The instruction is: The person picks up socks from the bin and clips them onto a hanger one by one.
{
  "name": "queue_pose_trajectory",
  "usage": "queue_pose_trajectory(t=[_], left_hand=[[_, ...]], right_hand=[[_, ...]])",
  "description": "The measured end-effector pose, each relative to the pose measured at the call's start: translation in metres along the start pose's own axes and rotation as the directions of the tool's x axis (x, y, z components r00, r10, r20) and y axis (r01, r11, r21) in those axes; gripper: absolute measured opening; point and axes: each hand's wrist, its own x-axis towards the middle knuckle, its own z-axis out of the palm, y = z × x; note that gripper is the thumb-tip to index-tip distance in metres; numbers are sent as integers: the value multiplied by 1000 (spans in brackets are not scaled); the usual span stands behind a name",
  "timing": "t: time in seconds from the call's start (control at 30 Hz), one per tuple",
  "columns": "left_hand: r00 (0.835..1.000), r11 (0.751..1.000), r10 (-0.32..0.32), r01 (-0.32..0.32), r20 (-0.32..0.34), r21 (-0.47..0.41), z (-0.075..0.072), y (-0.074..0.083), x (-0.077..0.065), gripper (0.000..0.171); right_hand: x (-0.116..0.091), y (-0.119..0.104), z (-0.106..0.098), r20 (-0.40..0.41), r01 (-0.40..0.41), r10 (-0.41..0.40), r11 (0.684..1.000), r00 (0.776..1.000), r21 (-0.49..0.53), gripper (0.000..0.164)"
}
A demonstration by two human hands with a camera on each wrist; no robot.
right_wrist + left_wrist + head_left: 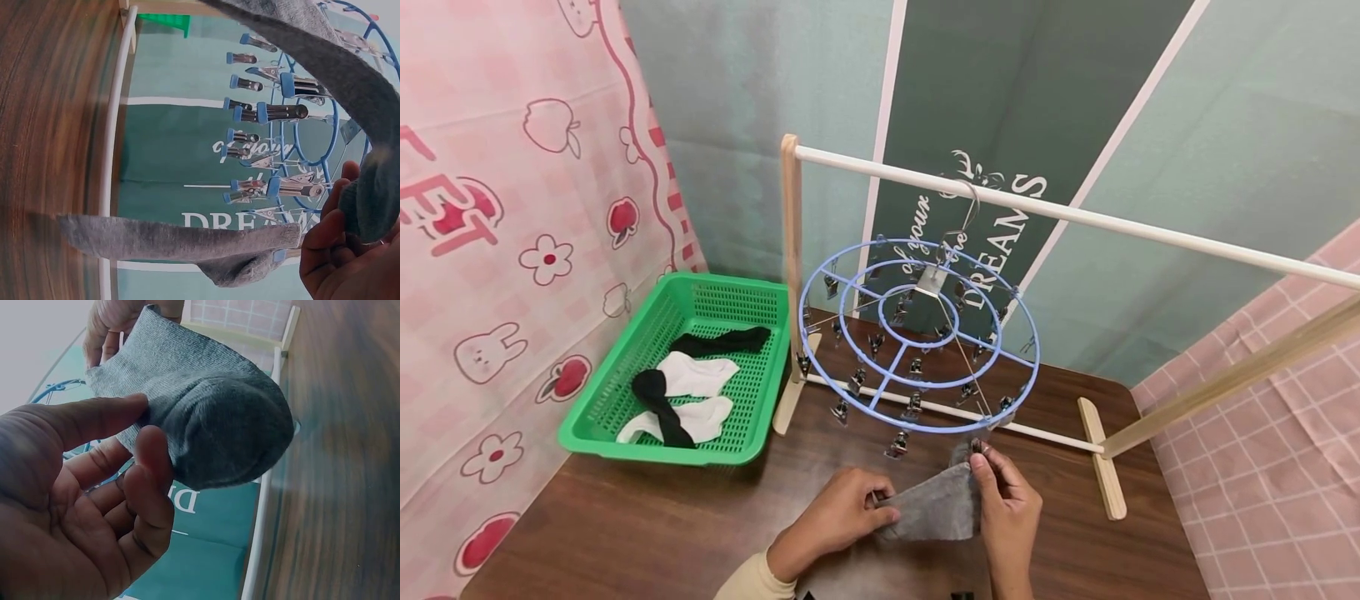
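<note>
Holding a grey sock (938,505) stretched between both hands, the person works at the near edge of the wooden table (647,525). The left hand (842,512) pinches the sock's left end between thumb and fingers, and the right hand (1006,504) grips the right end, lifting it up just under the nearest clips of the round blue clip hanger (919,335). That hanger dangles by its metal hook from the white rail (1150,229) of the wooden drying rack (791,250). Whether a clip has the sock yet, the pictures do not tell. Over on the left sits a green basket (625,392) with white socks (696,375) and black socks (722,340) piled inside, well apart from the hands.
</note>
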Motion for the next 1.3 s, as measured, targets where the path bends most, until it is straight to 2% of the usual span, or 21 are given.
queue_pose_trajectory(t=[0.3, 0.47, 0.77, 0.93, 1.07, 1.3], left_hand=[[999, 998, -42, 44, 28, -50, 0, -5, -5, 8], [998, 997, -61, 63, 25, -50, -1, -12, -8, 9], [996, 995, -90, 91, 16, -39, -14, -22, -11, 7], [996, 995, -86, 85, -7, -54, -24, -24, -14, 6], [996, 995, -74, 71, -40, -66, -39, -26, -17, 6], [988, 992, -72, 85, -137, 90, -71, -31, -24, 8]], right_hand=[[1, 1, -2, -9, -30, 30, 999, 1000, -19, 14], [1, 4, -4, 4, -47, 47, 999, 999, -18, 15], [4, 0, -4, -7, -45, 45, 998, 999, -44, 16], [7, -20, -4, -7, -27, 27, 998, 1000, -65, 16], [8, -28, -4, -3, -25, 24, 997, 1000, -79, 15], [12, -26, -8, -21, -23, 22, 998, 1000, -61, 15]])
